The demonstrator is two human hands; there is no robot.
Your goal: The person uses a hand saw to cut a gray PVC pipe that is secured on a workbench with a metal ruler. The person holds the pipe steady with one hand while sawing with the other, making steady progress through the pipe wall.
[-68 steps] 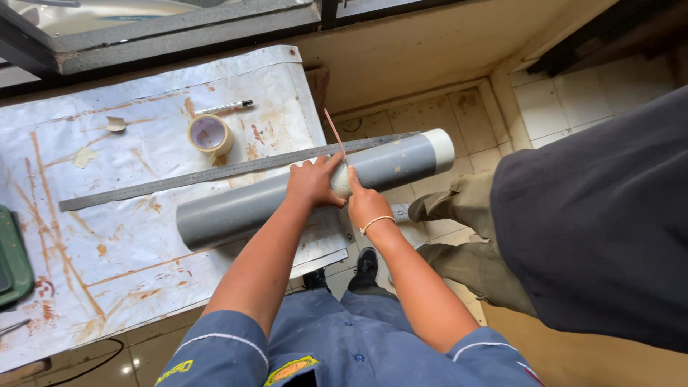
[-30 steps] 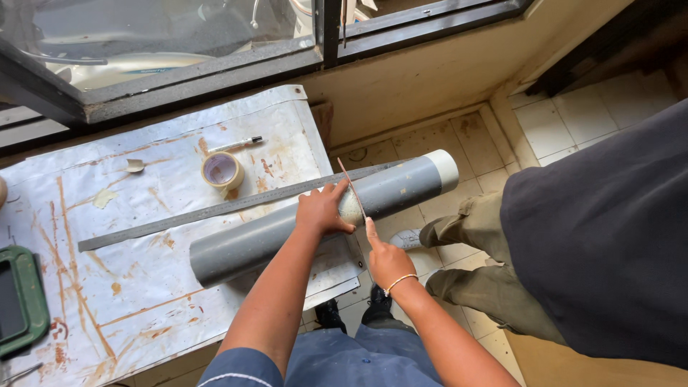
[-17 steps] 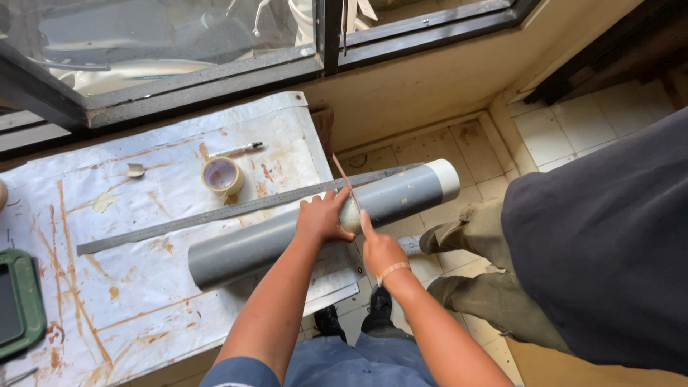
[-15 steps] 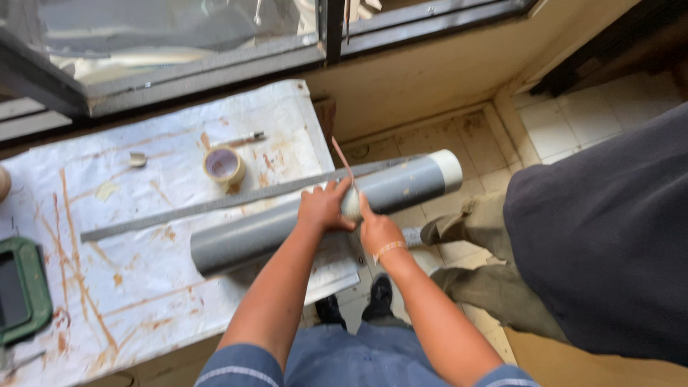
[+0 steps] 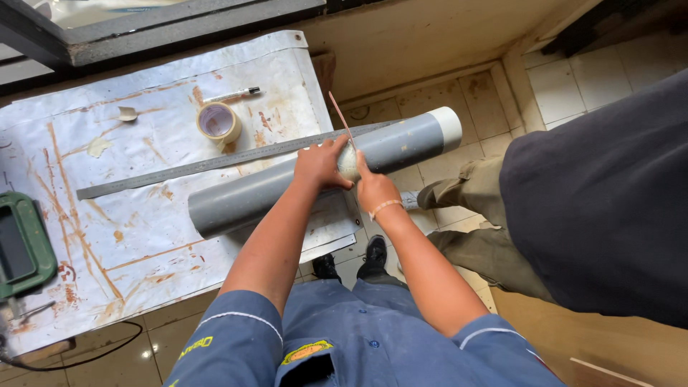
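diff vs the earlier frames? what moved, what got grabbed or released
Little changed. The right hand drew back from the grey pipe about a second ago and has come back against it, still holding the thin stick. The left hand stayed pressed on the pipe by the pale band. Nothing was let go. Pipe, long metal ruler, tape roll and pen lie as before; only the camera shifted.

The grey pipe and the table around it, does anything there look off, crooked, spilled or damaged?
The grey pipe lies slantwise, its white-capped end overhanging the table edge above the floor. The table covering is streaked with rust-coloured stains. The long metal ruler also lies at a slant. Nothing looks spilled or broken.
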